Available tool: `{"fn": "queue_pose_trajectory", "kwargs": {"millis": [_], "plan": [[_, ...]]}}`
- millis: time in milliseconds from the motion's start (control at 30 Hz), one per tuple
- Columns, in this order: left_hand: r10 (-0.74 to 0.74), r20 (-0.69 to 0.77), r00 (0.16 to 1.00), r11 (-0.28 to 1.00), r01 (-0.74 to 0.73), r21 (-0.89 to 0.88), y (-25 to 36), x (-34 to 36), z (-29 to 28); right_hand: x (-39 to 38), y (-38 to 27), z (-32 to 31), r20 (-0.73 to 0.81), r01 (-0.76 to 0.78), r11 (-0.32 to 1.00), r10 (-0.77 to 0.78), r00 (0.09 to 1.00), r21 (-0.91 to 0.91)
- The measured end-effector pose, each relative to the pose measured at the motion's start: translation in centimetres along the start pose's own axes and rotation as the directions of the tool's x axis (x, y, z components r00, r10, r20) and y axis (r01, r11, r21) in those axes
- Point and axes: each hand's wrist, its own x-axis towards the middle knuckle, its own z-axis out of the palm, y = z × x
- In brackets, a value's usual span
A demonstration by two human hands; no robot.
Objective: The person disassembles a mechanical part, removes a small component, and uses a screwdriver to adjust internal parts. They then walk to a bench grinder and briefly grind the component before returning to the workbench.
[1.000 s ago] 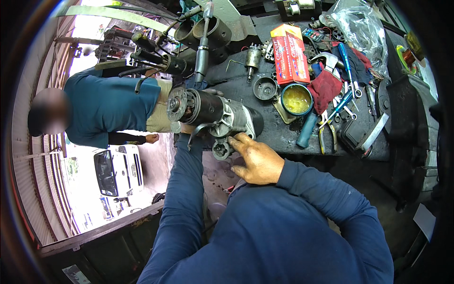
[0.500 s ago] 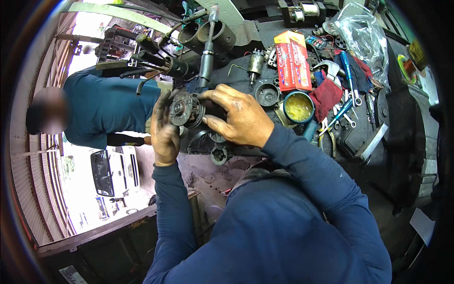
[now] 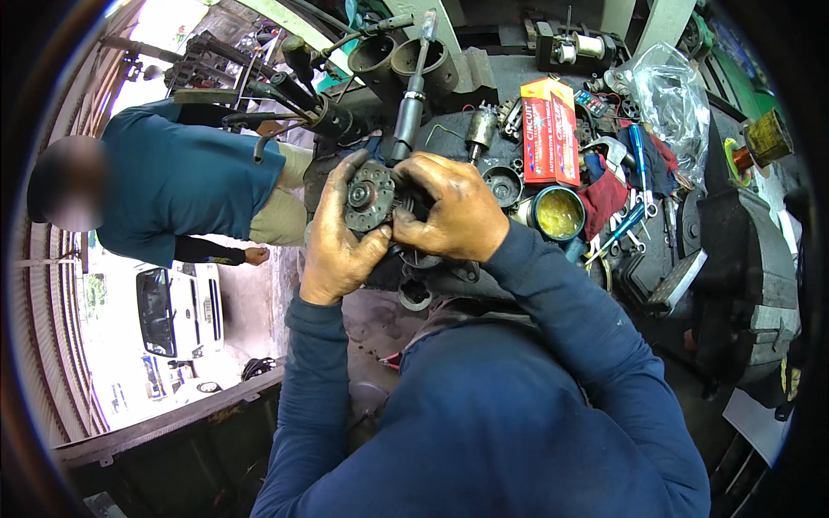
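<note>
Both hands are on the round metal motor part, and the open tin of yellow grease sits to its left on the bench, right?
Not quite. The head view shows the tin of yellow grease to the right of the motor part, not left. Left hand and right hand both grip it.

head view, close, looking down, workbench [image 3: 484, 285]

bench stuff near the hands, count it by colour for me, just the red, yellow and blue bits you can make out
red: 2, the flat box and the rag
yellow: 1, the round tin of grease
blue: 1, the blue-handled screwdriver
total: 4
Both hands, left and right, grip the grey motor part.
</note>
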Motion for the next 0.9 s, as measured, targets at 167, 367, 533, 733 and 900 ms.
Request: {"fn": "queue_pose_trajectory", "kwargs": {"millis": [167, 367, 533, 733, 900], "plan": [[0.202, 0.069, 0.977, 0.885, -0.212, 0.415, 1.0, 1.2, -1.2, -1.7, -1.3, -0.9, 0.084, -0.277, 0.928, 0.264, 0.961, 0.250], [0.369, 0.219, 0.903, 0.638, -0.417, 0.648, 1.4, 2.8, -2.1, -3.0, -2.2, -0.7, 0.106, -0.409, 0.860, 0.396, 0.912, 0.307], [0.385, 0.269, 0.883, 0.593, -0.460, 0.661, 1.0, 3.0, -2.2, -2.9, -2.8, -0.6, 0.083, -0.424, 0.865, 0.418, 0.905, 0.267], [0.276, 0.050, 0.960, 0.954, -0.280, 0.105, -1.1, 2.3, -2.5, -2.4, -3.6, -0.6, -0.015, -0.353, 0.930, 0.356, 0.934, 0.100], [-0.126, 0.130, 0.983, 0.609, 0.180, -0.773, -3.5, 0.6, 0.4, -1.4, -3.7, 1.0, -0.041, -0.303, 0.953, 0.303, 0.952, -0.005]]}}
